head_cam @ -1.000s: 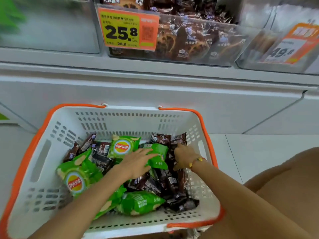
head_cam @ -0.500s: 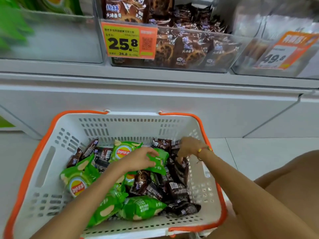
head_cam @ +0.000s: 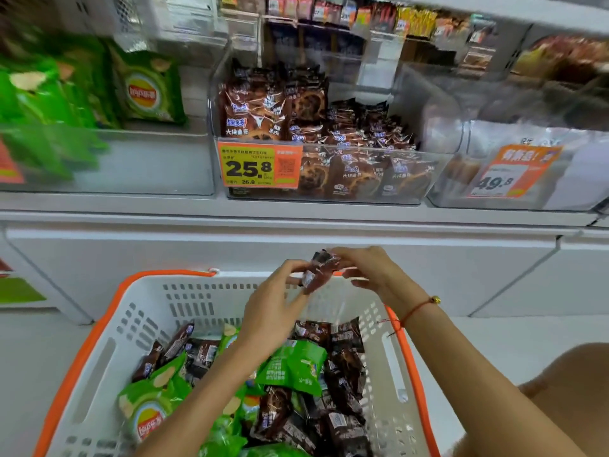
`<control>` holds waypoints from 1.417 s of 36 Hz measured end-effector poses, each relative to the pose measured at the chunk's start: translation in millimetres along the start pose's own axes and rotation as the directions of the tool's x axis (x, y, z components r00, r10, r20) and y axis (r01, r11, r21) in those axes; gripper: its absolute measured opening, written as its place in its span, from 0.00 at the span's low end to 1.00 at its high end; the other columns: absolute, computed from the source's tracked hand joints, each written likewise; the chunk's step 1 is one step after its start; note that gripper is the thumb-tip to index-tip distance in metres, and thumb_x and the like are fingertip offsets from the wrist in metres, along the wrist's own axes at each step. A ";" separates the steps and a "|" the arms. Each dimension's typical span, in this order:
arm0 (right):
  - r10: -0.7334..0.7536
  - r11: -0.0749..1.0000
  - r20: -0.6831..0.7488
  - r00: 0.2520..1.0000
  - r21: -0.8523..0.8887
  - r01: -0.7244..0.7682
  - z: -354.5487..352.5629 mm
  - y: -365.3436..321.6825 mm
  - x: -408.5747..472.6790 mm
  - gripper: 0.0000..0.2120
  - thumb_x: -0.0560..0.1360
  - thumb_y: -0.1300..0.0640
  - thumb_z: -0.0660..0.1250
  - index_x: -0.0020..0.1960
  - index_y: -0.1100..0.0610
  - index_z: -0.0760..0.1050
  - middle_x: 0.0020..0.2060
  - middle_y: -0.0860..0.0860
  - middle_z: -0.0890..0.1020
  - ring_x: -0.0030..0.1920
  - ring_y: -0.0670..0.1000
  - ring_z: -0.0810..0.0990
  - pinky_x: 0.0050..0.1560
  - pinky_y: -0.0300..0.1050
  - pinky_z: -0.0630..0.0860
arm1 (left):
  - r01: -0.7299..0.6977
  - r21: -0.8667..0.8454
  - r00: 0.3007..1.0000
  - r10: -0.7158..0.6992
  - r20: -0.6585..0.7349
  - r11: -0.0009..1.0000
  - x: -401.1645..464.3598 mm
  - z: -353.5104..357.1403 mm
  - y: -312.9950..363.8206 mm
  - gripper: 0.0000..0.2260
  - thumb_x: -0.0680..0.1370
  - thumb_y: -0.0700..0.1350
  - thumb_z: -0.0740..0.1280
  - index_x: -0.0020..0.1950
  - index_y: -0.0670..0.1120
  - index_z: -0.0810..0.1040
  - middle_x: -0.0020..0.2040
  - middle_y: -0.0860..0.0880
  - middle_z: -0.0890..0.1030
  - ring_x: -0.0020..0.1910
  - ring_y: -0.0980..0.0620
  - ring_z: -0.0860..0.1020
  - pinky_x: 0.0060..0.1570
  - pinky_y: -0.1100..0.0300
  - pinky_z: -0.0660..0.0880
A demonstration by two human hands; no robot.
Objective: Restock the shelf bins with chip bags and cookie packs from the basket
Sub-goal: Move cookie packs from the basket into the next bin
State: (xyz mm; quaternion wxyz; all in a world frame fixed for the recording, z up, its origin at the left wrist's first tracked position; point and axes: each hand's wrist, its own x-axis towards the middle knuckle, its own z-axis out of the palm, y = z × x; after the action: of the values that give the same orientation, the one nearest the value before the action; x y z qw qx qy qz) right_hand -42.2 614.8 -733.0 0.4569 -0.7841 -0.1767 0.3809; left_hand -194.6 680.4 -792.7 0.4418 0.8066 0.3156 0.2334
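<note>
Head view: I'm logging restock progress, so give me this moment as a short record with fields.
held item: one brown cookie pack, raised above the basket's far rim
left hand: fingertips pinch the pack's lower end
right hand: fingers pinch its upper end
basket: white with orange rim, holds green chip bags and more brown packs
matching bin: clear, tagged 25.8, holds brown packs
left bin: holds green chip bags

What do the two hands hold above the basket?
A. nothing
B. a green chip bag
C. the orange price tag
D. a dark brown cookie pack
D: the left hand and right hand both pinch a dark brown cookie pack above the basket.
</note>
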 end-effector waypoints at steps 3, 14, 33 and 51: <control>-0.103 0.993 0.009 0.995 -0.053 0.103 -7.0 -9.1 -4.0 0.12 0.77 0.48 0.66 0.44 0.55 0.83 0.37 0.49 0.81 0.35 0.47 0.74 0.37 0.37 0.69 | 0.099 -0.284 0.995 -0.089 0.047 0.954 9.9 -12.2 5.2 0.04 0.80 0.50 0.62 0.54 0.57 0.75 0.50 0.59 0.80 0.52 0.59 0.79 0.53 0.59 0.76; -0.481 0.830 0.221 0.849 -0.197 0.522 5.9 -27.6 -9.3 0.08 0.76 0.54 0.69 0.53 0.55 0.79 0.45 0.47 0.83 0.44 0.42 0.79 0.44 0.31 0.72 | 0.248 -0.588 0.969 -0.203 0.143 0.770 28.9 -40.6 25.6 0.08 0.81 0.49 0.60 0.50 0.52 0.78 0.46 0.55 0.84 0.49 0.58 0.82 0.45 0.62 0.75; -0.607 0.665 0.416 0.677 -0.201 0.719 -29.5 -113.0 -25.0 0.11 0.70 0.65 0.74 0.50 0.53 0.80 0.47 0.53 0.85 0.49 0.52 0.83 0.55 0.48 0.79 | -0.148 -0.292 0.987 0.159 0.013 0.945 64.7 -106.5 87.0 0.18 0.67 0.49 0.76 0.56 0.55 0.79 0.48 0.58 0.84 0.50 0.62 0.80 0.51 0.66 0.75; -0.746 0.600 -0.015 0.666 -0.449 0.662 -62.8 -186.9 36.5 0.19 0.72 0.54 0.73 0.59 0.52 0.71 0.48 0.47 0.77 0.41 0.48 0.79 0.36 0.36 0.76 | -0.265 0.205 0.774 0.335 -0.537 0.942 105.6 -147.5 92.8 0.19 0.74 0.50 0.71 0.63 0.55 0.72 0.61 0.59 0.72 0.62 0.55 0.70 0.57 0.58 0.70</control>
State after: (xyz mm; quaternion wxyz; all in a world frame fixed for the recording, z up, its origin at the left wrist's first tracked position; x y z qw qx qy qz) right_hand 42.4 698.3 -571.4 0.4120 -0.7603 -0.5005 0.0418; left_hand -190.1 801.2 -628.7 0.2374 0.7656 0.3124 0.5098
